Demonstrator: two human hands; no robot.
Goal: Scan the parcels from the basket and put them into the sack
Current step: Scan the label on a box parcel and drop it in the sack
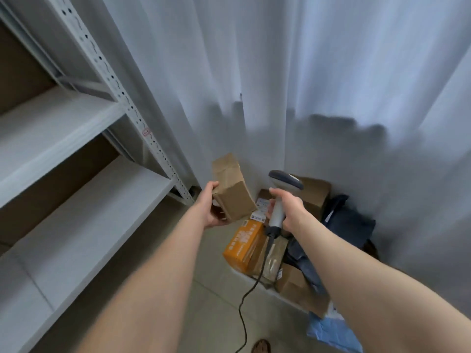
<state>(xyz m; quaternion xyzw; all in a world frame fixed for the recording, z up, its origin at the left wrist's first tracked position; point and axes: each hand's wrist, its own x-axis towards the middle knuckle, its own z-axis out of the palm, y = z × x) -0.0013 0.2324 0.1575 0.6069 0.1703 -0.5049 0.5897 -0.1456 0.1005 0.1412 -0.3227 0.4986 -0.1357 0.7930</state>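
Gripping a brown cardboard parcel (234,196) at a tilt, left hand (212,210) is holding it just beside the scanner (283,185), whose handle right hand (289,209) is clasping. Both are hovering above more parcels (295,284) heaped by the curtain (280,72), an orange box (242,247) among them; scanner cable (240,308) is trailing floorward.

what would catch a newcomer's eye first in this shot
Two bare arms reach into the middle of the view: the left hand holds up a brown cardboard parcel, and the right hand grips a corded scanner beside it. Below them an orange box stands out in a heap of parcels against the pale curtain, with grey shelving on the left.
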